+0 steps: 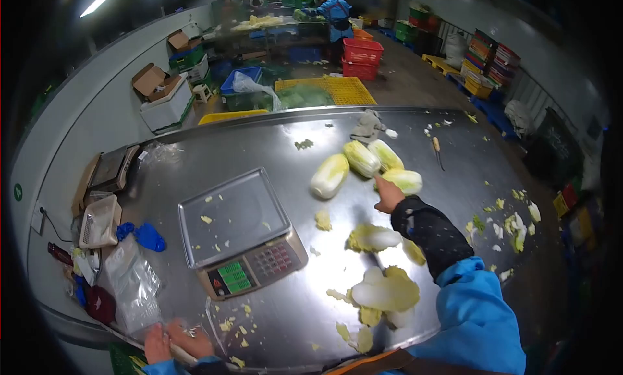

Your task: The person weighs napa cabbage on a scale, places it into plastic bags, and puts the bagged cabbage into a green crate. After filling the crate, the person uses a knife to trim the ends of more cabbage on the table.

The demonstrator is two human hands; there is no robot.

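- Right hand (388,196) stretched across the steel table (272,148), fingertips touching the nearest napa cabbage (403,180); finger spread impossible to tell, hand seen from behind.
- Three more cabbages (354,164) just beside it to the left, lying close together, well past the scale.
- Left hand (188,341) at the near table edge, fingers pressed down on a clear plastic bag (133,284); a second hand (156,344) right beside it on the same edge, owner unclear.
- Digital scale (237,229) between the two hands, pan littered with small leaf bits.
- Loose cabbage leaves (384,290) heaped under the right forearm, more scraps (513,222) scattered to the right.
- Small knife (438,151) beyond the cabbages, grey cloth (367,125) near the far edge.
- Blue gloves (143,235) left of the scale.
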